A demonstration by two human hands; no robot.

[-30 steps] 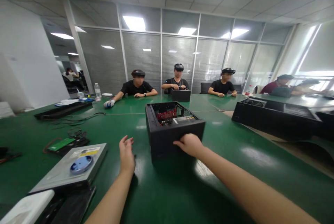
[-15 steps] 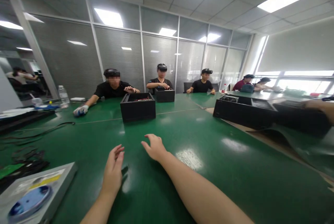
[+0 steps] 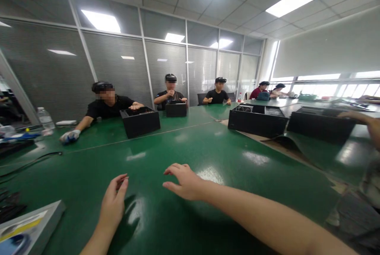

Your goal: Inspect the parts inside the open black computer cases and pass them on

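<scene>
Both of my hands hover over the glossy green tabletop [image 3: 166,148], apart from each other and holding nothing. My left hand [image 3: 114,199] is at the lower left, its fingers loosely bent and its thumb apart from them; a shadow falls on the table beside it. To its left lies a silver optical drive [image 3: 38,227] with a yellow-striped label and a blue disc-shaped thing on top, partly cut off by the frame. My right hand [image 3: 182,181] reaches in from the lower right, with curved fingers and the thumb spread away from them.
Black computer cases [image 3: 141,122] stand across the table, more of them [image 3: 257,120] at the right. Several people with head-worn devices sit opposite; one wears a glove [image 3: 70,136]. Another person's arm [image 3: 360,118] touches the rightmost case. Black cables [image 3: 32,164] lie at left.
The view has swung to the right, so the scene sits further left. My hands have moved further apart. The person opposite at left has lowered one hand onto the case.
</scene>
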